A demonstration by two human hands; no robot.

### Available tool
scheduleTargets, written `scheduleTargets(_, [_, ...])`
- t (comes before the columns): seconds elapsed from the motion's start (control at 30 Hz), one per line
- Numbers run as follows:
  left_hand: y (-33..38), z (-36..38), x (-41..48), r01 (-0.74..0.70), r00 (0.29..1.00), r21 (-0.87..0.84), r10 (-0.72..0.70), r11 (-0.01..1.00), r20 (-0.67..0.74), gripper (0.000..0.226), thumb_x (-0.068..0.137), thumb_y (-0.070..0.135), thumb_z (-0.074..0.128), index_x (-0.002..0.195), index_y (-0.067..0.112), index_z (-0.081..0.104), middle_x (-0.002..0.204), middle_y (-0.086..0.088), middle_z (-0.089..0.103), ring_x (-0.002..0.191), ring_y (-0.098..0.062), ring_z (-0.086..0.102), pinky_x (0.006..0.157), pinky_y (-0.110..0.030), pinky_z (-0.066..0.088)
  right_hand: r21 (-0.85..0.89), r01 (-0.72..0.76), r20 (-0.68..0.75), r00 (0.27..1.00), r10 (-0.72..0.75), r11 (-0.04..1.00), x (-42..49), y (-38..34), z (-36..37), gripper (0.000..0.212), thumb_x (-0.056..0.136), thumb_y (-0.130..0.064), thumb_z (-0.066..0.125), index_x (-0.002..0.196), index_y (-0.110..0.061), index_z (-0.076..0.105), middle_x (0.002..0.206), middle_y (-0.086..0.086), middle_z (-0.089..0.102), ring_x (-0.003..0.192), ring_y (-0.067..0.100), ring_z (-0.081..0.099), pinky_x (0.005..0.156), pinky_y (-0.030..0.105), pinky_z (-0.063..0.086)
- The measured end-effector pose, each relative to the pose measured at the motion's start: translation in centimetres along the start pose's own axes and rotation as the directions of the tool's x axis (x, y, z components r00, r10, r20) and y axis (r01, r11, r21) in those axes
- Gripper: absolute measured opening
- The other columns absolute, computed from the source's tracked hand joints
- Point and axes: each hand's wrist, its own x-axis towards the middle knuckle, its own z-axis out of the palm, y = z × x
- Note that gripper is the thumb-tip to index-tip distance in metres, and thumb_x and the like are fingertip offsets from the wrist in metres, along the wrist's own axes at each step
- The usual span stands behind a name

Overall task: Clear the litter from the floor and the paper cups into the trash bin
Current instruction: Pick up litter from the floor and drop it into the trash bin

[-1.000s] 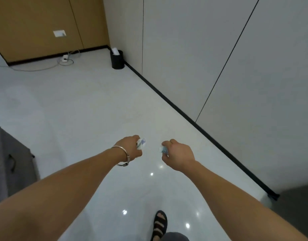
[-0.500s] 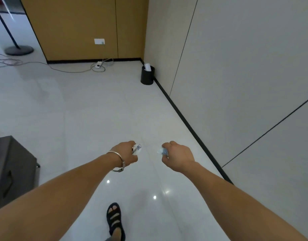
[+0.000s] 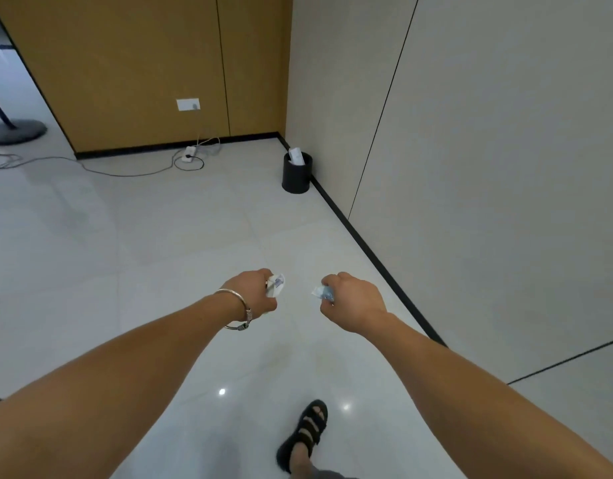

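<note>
So L hand [image 3: 252, 292], R hand [image 3: 354, 303] each grip litter [image 3: 276, 284]; bin [image 3: 295, 176] ahead.

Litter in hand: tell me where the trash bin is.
The round black trash bin stands ahead in the head view, in the corner against the pale wall, right of the white power strip.

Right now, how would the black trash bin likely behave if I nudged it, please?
With only white paper showing above its rim, the black trash bin is probably light. On the glossy floor it would likely slide. Being squat and straight-sided, it seems unlikely to tip.
</note>
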Motion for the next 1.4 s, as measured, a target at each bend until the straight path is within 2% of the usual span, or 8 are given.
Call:
scheduleTargets(0.3, [-1.5,-8.9,17.8,0.070,0.998,0.038,-0.070,0.997,-0.008,0.029,0.076,0.029,0.060,0.103,0.023,0.052,0.084,0.005,0.059,0.070,-0.015,0.056,0.055,-0.024,0.039,0.068,0.077,0.000,0.997,-0.077,0.995,21.8,2.6,-2.7,0.033,0.088,-0.032,0.051,0.120,-0.024,0.057,0.109,-0.001,0.060,0.087,0.025,0.062,0.067,0.029,0.041])
scheduleTargets(0.43, [-3.1,-12.9,25.0,0.114,0.987,-0.031,-0.117,0.993,-0.112,0.025,0.081,0.033,0.057,0.103,0.022,0.053,0.084,0.002,0.061,0.071,-0.017,0.057,0.056,-0.025,0.041,0.063,0.102,-0.010,0.995,-0.102,0.993,30.7,3.9,-4.3,0.032,0.089,-0.032,0.050,0.120,-0.025,0.056,0.110,-0.002,0.059,0.085,0.024,0.061,0.065,0.029,0.037])
scheduleTargets(0.57, [-5.4,-14.8,31.5,0.150,0.988,0.001,-0.150,0.989,-0.015,0.032,0.076,0.032,0.061,0.106,0.024,0.052,0.087,0.003,0.058,0.073,-0.016,0.056,0.057,-0.024,0.041,0.057,0.109,0.033,0.993,-0.111,0.992,38.4,4.5,-4.2,0.034,0.088,-0.033,0.050,0.120,-0.025,0.056,0.109,-0.002,0.060,0.085,0.023,0.061,0.066,0.029,0.040])
scheduleTargets(0.67, [-7.5,-16.5,38.0,0.166,0.986,-0.026,-0.166,0.986,-0.005,0.029,0.074,0.031,0.062,0.100,0.025,0.051,0.087,0.003,0.058,0.072,-0.017,0.056,0.057,-0.024,0.040,0.057,0.118,0.037,0.992,-0.121,0.991,45.4,4.7,-4.0,0.036,0.088,-0.036,0.051,0.122,-0.027,0.056,0.112,-0.003,0.060,0.088,0.023,0.062,0.068,0.029,0.041])
scheduleTargets(0.8, [-9.8,-19.8,48.2,0.113,0.994,-0.047,-0.113,0.992,0.000,0.033,0.075,0.031,0.062,0.106,0.024,0.051,0.087,0.003,0.058,0.073,-0.018,0.057,0.061,-0.024,0.042,0.044,0.070,0.030,0.997,-0.071,0.997,55.3,4.8,-4.2,0.026,0.088,-0.033,0.051,0.112,-0.025,0.057,0.106,-0.002,0.060,0.083,0.023,0.061,0.064,0.028,0.038])
scheduleTargets(1.03, [-11.2,-27.8,64.6,0.016,1.000,-0.025,-0.016,1.000,-0.001,0.039,0.075,0.032,0.064,0.111,0.023,0.051,0.094,0.001,0.058,0.083,-0.020,0.057,0.065,-0.026,0.041,0.090,-0.037,-0.028,0.999,0.039,0.995,70.5,6.4,-7.5,0.029,0.088,-0.035,0.050,0.115,-0.027,0.057,0.106,-0.003,0.059,0.082,0.022,0.060,0.065,0.027,0.037])
scheduleTargets(1.2, [-10.9,-30.1,75.5,-0.014,0.997,-0.004,0.014,1.000,0.074,0.037,0.075,0.032,0.065,0.108,0.023,0.051,0.092,0.002,0.057,0.082,-0.020,0.056,0.066,-0.025,0.040,0.085,-0.074,0.027,0.997,0.072,0.994,79.8,9.3,-7.1,0.021,0.086,-0.034,0.051,0.103,-0.024,0.057,0.093,-0.004,0.056,0.069,0.020,0.048,0.060,0.027,0.033])
scheduleTargets(1.4, [-9.2,-33.1,89.7,-0.019,0.997,-0.026,0.021,0.999,0.078,0.035,0.077,0.032,0.064,0.107,0.021,0.052,0.093,0.000,0.057,0.084,-0.021,0.057,0.071,-0.029,0.046,0.121,-0.077,0.029,0.997,0.074,0.990,94.9,14.3,-8.1,0.019,0.086,-0.032,0.053,0.103,-0.025,0.058,0.103,-0.002,0.061,0.089,0.026,0.063,0.068,0.028,0.038])
